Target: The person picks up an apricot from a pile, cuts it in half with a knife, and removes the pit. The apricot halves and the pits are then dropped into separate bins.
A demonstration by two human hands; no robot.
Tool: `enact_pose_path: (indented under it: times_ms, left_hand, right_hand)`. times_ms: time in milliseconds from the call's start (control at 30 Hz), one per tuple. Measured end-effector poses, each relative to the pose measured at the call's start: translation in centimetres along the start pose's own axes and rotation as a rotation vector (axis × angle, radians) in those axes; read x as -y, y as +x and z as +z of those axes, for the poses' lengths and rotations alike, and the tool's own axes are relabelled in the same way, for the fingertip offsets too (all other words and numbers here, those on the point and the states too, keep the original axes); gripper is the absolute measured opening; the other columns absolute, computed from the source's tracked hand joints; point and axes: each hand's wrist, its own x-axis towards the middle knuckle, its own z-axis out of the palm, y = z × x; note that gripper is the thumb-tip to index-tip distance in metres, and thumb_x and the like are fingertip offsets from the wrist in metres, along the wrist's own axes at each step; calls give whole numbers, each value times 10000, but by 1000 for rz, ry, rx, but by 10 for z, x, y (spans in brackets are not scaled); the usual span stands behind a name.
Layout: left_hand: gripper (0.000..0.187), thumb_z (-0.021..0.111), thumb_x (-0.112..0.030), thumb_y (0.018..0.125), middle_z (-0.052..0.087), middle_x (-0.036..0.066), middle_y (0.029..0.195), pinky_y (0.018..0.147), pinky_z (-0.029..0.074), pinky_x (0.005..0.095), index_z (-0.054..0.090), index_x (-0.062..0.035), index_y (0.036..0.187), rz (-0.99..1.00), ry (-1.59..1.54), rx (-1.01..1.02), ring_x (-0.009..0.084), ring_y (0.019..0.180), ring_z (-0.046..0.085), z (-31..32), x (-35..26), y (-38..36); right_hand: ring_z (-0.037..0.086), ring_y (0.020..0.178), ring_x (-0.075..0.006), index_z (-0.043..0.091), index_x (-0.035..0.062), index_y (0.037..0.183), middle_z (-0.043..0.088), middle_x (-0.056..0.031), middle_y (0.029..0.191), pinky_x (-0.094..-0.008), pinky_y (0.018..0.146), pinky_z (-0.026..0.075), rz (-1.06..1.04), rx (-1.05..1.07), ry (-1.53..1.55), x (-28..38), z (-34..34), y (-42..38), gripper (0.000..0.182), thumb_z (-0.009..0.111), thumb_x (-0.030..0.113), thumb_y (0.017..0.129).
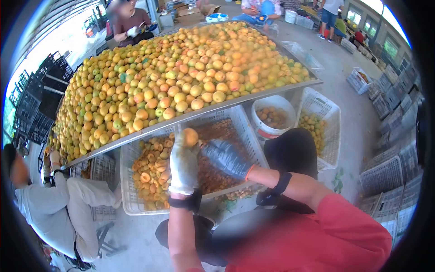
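My left hand [183,165], in a white glove, is closed around an orange apricot [190,137] at its fingertips. Just right of that fruit, my right hand [228,159] in a grey glove has its fingers curled together; whatever it may grip is too small to make out. Both hands are over a white plastic crate [128,199]. Halved apricots [152,174] lie in its left part, while brown pits [213,174] fill much of the right. Above the crate, a metal-edged table [206,110] bears a large heap of whole apricots [181,75].
A white bucket [260,129] and a crate of greenish apricots [312,129] stand at the right. A seated co-worker [50,199] is at the left, another person [131,25] behind the table. Stacked crates [385,174] line the right side.
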Motion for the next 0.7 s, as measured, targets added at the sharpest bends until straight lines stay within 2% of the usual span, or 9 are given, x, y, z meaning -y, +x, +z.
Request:
enact_pose_path:
  times_ms: [33, 67, 167, 333, 400, 433, 533, 667, 700]
  left_hand:
    - [296, 517, -260, 964, 591, 45, 1103, 901, 412, 313, 563, -40, 1156, -10, -48, 8, 159, 1019, 546, 2, -1, -2]
    - [297, 531, -239, 957, 605, 37, 1090, 884, 422, 292, 560, -52, 1186, 34, 75, 81, 132, 999, 555, 8, -7, -7]
    - [308, 540, -281, 954, 615, 34, 1071, 851, 433, 258, 563, -69, 1177, 122, 168, 5, 111, 973, 560, 11, -7, -11]
    - [259, 507, -322, 973, 569, 26, 803, 476, 362, 213, 543, -69, 1017, -26, -120, -123, 98, 617, 479, 26, -8, -13]
    - [360, 403, -388, 1003, 611, 43, 879, 633, 446, 241, 542, -60, 1053, 118, 199, 41, 119, 738, 549, 2, -1, -3]
    - [387, 386, -395, 1006, 616, 58, 906, 715, 447, 270, 535, -44, 1070, 77, 51, 27, 141, 796, 562, 1, 2, 0]
    - [439, 373, -417, 1003, 612, 96, 961, 850, 434, 328, 509, -14, 1113, 31, -120, 33, 196, 887, 575, -7, 11, 7]
    - [537, 368, -500, 976, 590, 187, 1028, 931, 449, 467, 483, 2, 1127, -152, -340, -19, 338, 1019, 562, -23, 16, 10]
    - [577, 372, -534, 961, 579, 205, 1024, 950, 438, 504, 462, 9, 1136, -105, -260, -115, 380, 1025, 551, -23, 15, 10]
  right_hand:
    - [491, 532, -150, 616, 30, 814, 541, -56, 582, -327, 511, 393, -126, -27, -148, -10, -1, 8, 315, 562, 315, 935]
    - [457, 507, -91, 612, 54, 803, 500, -12, 560, -300, 462, 351, 94, 34, 86, -10, -3, 9, 290, 568, 308, 936]
    - [424, 481, -86, 605, 55, 790, 469, 1, 528, -291, 449, 331, 91, 48, 232, -9, 1, 10, 292, 579, 309, 930]
    - [459, 511, -121, 633, 39, 894, 519, -46, 575, -317, 488, 368, -107, 30, -111, -18, 4, 13, 283, 566, 311, 935]
    - [517, 556, -204, 637, 8, 984, 604, -139, 652, -374, 560, 429, -481, -55, -336, -20, 7, 14, 312, 557, 305, 935]
    - [595, 639, -320, 624, 7, 1007, 641, -191, 776, -430, 626, 458, -204, -5, -294, -11, 4, 11, 321, 554, 310, 929]
    - [619, 721, -381, 613, 35, 1016, 649, -187, 834, -453, 634, 470, -424, -80, -432, -38, 5, 24, 309, 547, 324, 929]
    - [619, 763, -386, 601, 74, 981, 650, -180, 861, -470, 643, 479, -374, -54, -583, -70, -10, 5, 282, 569, 345, 912]
    - [641, 735, -342, 606, 70, 978, 655, -168, 828, -436, 624, 488, -579, -137, -681, -106, -15, 2, 277, 590, 337, 903]
